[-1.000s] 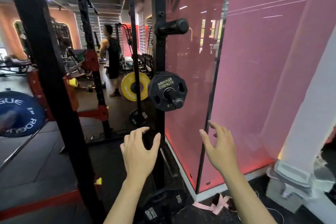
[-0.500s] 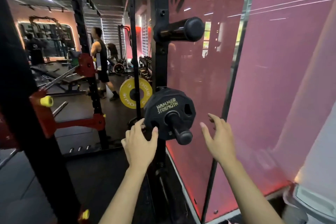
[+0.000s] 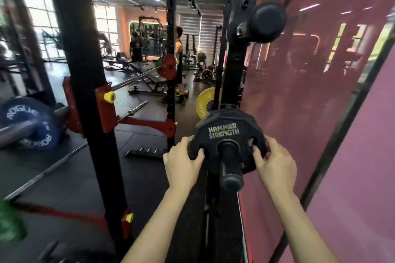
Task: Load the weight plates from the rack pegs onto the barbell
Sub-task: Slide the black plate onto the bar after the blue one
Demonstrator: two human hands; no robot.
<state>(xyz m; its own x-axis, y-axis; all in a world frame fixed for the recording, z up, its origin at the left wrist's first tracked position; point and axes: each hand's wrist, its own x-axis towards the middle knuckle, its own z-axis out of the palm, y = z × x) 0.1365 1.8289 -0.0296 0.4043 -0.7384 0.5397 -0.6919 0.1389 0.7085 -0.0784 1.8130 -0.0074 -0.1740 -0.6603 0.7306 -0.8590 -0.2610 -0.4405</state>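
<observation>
A small black weight plate [image 3: 224,126] marked HAMMER STRENGTH hangs on a black rack peg [image 3: 230,166] that points toward me. My left hand [image 3: 183,162] grips the plate's left edge, thumb hooked into a grip hole. My right hand [image 3: 274,162] grips its right edge, fingers curled into another hole. A second, bare peg [image 3: 265,20] sticks out higher on the same black upright [image 3: 234,74]. At the far left the barbell [image 3: 17,130] carries a blue ROGUE plate [image 3: 32,126].
A red glass wall [image 3: 310,92] stands close on the right. A thick black rack post [image 3: 85,83] with red brackets rises left of my arms. A yellow plate [image 3: 206,102] stands behind the upright. People and benches are farther back.
Both hands have risen from open below the plate to gripping its two sides. My view has moved closer and swung left, bringing the barbell and blue plate back into sight.
</observation>
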